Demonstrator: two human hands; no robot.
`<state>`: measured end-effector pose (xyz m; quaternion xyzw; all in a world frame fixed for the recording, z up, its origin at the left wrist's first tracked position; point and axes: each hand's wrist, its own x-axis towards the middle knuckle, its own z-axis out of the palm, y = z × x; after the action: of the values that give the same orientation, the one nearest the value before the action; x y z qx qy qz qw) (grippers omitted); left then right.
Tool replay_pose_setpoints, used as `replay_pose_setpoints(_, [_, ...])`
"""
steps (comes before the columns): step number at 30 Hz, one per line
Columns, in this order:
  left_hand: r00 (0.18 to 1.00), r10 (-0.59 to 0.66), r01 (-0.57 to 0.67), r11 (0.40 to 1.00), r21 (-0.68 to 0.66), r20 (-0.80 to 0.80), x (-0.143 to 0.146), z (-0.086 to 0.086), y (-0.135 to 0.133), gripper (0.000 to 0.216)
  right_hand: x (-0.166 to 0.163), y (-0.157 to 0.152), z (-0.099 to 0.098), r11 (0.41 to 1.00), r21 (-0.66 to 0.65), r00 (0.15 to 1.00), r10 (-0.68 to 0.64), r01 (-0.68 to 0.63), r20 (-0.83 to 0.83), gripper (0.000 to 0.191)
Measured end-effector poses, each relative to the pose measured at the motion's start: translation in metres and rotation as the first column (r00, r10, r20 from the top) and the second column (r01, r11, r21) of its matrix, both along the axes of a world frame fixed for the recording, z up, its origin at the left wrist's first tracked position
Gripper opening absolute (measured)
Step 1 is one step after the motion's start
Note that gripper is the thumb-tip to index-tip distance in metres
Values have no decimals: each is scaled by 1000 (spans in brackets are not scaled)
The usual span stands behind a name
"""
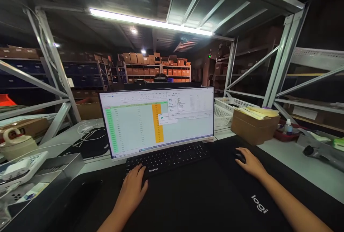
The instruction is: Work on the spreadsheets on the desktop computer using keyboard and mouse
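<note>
Fingers (137,169) of your left hand (131,189) lie spread and loose on the near left corner of the black keyboard (168,157), gripping nothing, at lower centre of the frame. Your right hand (251,163) cups a black mouse (239,156) at right of centre, its fingers curled over the top of the mouse.

Both hands and their gear sit on a broad black desk mat (193,196) that fills the lower middle of the frame and carries a white "logi" mark at lower right. Behind the keyboard, at centre frame, a wide monitor (158,119) shows a spreadsheet with a green column at its left, an orange column in the middle and a pale dialog window at upper right of the screen.

Grey steel racking (51,63) frames the desk on both sides, and a bright tube light (150,21) runs across the upper part of the frame. Shelves of cardboard cartons (156,65) stand in the dim distance above the monitor.

Right of the monitor, a brown cardboard box (252,126) holds papers, with a white mesh basket (228,108) just behind it. At lower left, a clear plastic tray (53,174) holds small white items, near a beige lidded jug (16,144).
</note>
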<state>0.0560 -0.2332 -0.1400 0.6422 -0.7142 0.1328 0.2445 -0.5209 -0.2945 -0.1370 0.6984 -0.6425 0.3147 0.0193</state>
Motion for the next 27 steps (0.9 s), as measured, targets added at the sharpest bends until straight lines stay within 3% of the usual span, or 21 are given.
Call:
replay_pose_setpoints(11, [1000,-20,20,999,26,13,2,3,-5,54,8,10,12,993,35,991,-109,112,-82,43])
replay_pose_setpoints(27, [999,-21,21,1000,24,37,4,0,-7,56,11,12,14,993,16,985,-110,113,-133,42])
